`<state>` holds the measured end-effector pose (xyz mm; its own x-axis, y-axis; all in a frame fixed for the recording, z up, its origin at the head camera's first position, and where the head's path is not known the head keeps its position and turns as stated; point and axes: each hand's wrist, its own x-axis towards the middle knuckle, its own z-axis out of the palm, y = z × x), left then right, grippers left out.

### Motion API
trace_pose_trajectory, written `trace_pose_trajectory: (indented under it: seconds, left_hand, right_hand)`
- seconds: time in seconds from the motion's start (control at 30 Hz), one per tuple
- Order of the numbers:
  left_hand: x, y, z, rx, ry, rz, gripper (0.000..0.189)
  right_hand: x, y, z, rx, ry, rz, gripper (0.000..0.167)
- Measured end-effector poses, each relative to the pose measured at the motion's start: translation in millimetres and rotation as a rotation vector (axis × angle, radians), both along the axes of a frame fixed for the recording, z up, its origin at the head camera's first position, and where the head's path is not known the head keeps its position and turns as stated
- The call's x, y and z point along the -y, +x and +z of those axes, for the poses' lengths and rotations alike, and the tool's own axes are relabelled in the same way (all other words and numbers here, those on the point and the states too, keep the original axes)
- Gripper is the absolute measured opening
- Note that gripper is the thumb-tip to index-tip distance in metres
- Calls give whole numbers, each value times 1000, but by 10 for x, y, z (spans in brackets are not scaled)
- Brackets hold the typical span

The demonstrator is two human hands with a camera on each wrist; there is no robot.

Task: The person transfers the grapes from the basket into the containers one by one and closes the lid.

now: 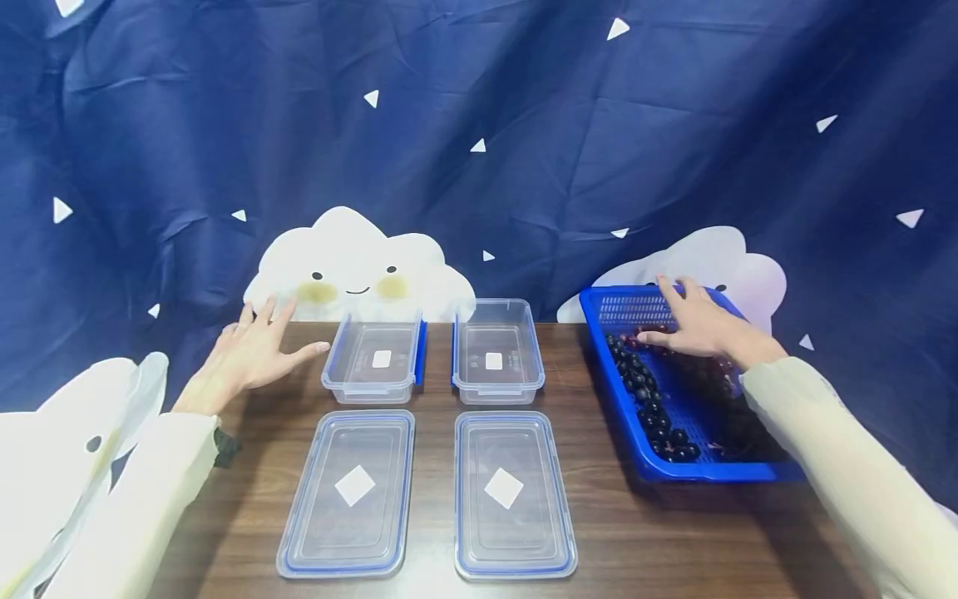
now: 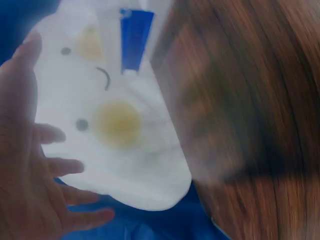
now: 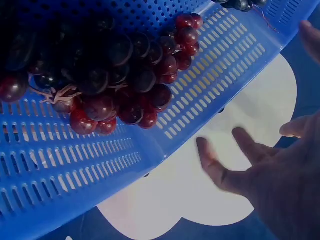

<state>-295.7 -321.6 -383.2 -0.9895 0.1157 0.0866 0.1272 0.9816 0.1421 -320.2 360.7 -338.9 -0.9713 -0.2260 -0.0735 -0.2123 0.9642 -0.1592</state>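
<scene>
My left hand point(image 1: 250, 353) hovers with spread fingers just left of a clear plastic container point(image 1: 374, 387) that has a blue side clip. In the left wrist view the same hand point(image 2: 45, 170) holds nothing. Over the far part of a blue basket point(image 1: 674, 472) is my right hand point(image 1: 699, 324), its fingers spread and nothing in them. Dark grapes point(image 1: 647, 399) lie along the basket's left side. A bunch of red and black grapes point(image 3: 100, 100) shows in the right wrist view, apart from the hand point(image 3: 270, 165); in the head view my right arm partly hides it.
A second clear container point(image 1: 497, 387) stands right of the first. Two clear lids with blue seals, the left lid point(image 1: 344, 532) and the right lid point(image 1: 516, 532), lie in front on the wooden table point(image 1: 629, 541). A dark blue curtain point(image 1: 524, 125) hangs behind.
</scene>
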Motion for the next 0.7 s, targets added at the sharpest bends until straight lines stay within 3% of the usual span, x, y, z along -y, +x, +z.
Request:
trace_pose_trajectory:
  seconds: [0.23,0.37,0.57,0.7]
  left_hand:
    - [-322,52,162,-150,233,-96,59]
    - [-570,35,251,-180,360,-125,36]
    - [-853,-38,326,-106,497,-141,29]
    - [-1046,-126,349,26,646,-140,32]
  right_hand:
    - [-117,-26,51,-124,-28,86,88]
    - [-202,-19,56,-137,-27,93,72]
    - [-294,-34,-16,-86,-38,65,62]
    - [-357,-36,-53,-72,-18,46,62]
